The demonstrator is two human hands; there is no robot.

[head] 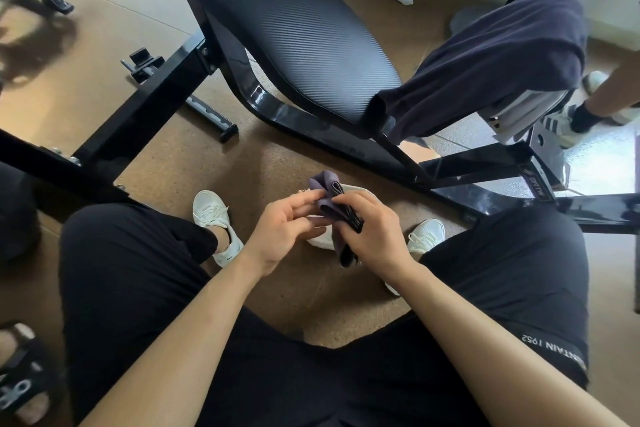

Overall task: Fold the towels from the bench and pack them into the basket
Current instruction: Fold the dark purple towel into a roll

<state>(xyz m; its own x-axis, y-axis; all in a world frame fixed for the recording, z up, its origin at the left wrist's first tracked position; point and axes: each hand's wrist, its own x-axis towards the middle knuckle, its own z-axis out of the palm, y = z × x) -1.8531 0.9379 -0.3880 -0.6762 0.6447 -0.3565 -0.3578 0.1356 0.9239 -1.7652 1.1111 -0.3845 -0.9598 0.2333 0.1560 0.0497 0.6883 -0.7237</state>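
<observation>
purple towel (334, 210), folded small, sits in both hands at centre frame, just above the white basket (319, 240) on the floor between the feet; it looks nearly ready to pack. a darker towel (502, 59) is draped over the bench (304, 35) at two o'clock, not yet folded. the right hand (370, 232) curls round the bundle; the left hand (287, 230), half open, pinches its edge.

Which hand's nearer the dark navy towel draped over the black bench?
Right. The right hand is below-left of the dark navy towel; the left hand is farther left.
</observation>
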